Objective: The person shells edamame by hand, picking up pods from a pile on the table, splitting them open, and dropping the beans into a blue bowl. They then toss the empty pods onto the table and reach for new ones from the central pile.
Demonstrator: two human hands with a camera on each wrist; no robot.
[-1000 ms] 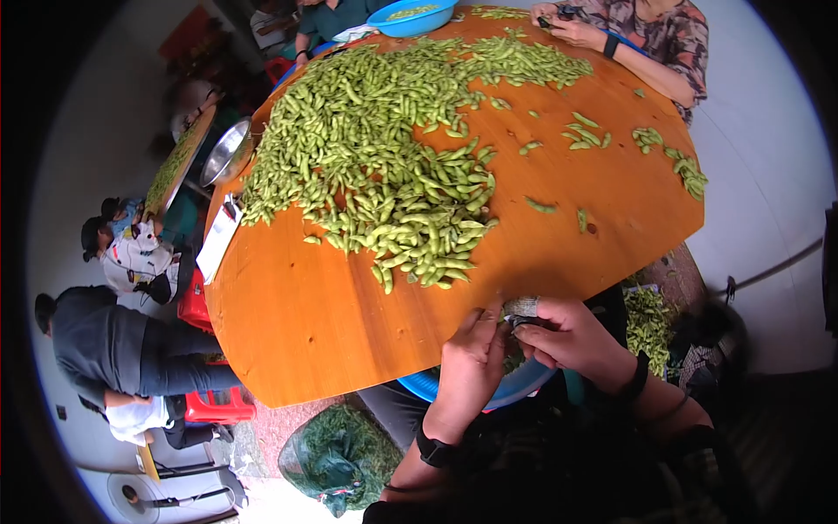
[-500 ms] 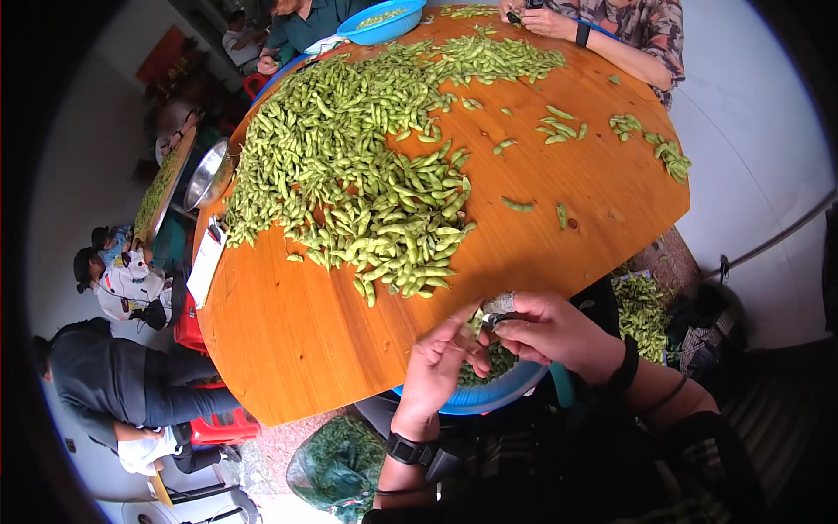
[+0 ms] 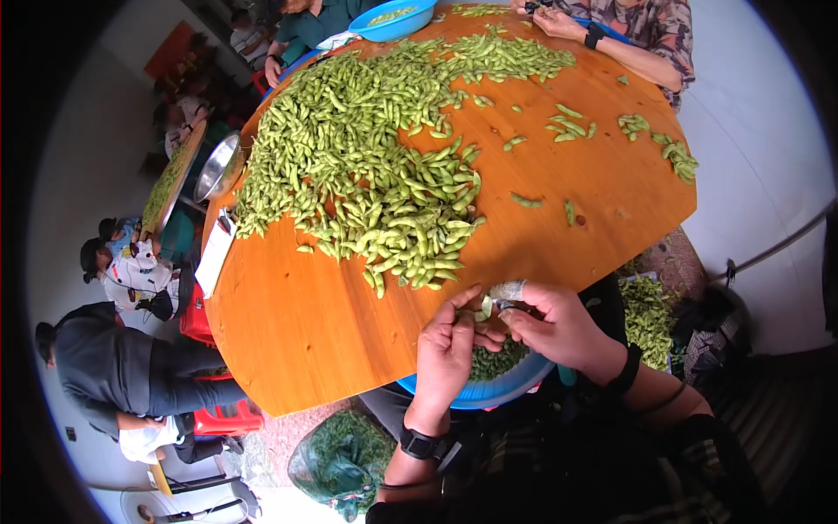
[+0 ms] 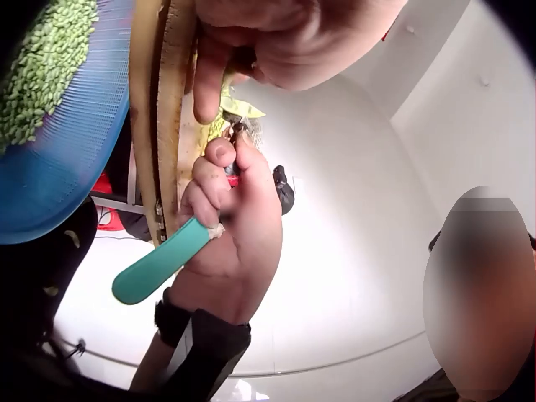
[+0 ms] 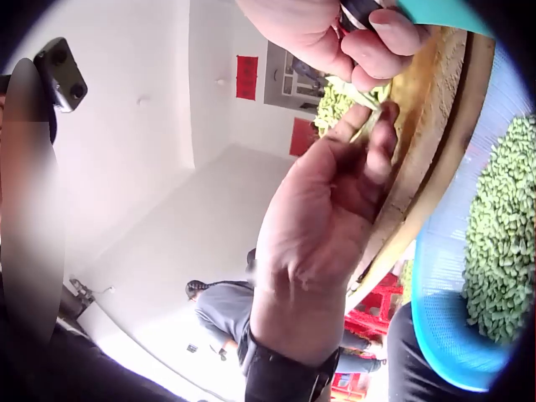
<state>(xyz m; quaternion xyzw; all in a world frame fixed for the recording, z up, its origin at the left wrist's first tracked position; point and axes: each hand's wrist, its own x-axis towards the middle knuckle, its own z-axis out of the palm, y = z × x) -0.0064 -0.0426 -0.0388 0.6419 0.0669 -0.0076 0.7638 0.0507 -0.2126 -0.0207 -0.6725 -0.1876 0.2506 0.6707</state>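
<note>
Over the near edge of the wooden table [image 3: 297, 349], my left hand [image 3: 447, 356] pinches a green soybean pod [image 3: 485, 307] between thumb and fingertips. Beside it my right hand [image 3: 563, 327] grips a small tool with a teal handle [image 4: 163, 261]; its dark working end is mostly hidden by the fingers. Grey wrapping [image 3: 508, 290] covers one right finger, close to the pod. Both hands are above a blue basket [image 5: 427, 327], which holds a heap of shelled green beans [image 5: 507, 234].
A large heap of soybean pods [image 3: 349, 148] covers the table's far left part, with loose pods [image 3: 567, 127] to the right. A metal bowl [image 3: 220, 166] stands at the left edge. Another person's hands [image 3: 559, 22] work across the table. A green mesh bag [image 3: 340, 458] lies on the floor.
One second ago both hands were closer together at the tool. My left fingers then parted from the right hand, and the pale green pod now shows between them. The head view has shifted slightly.
</note>
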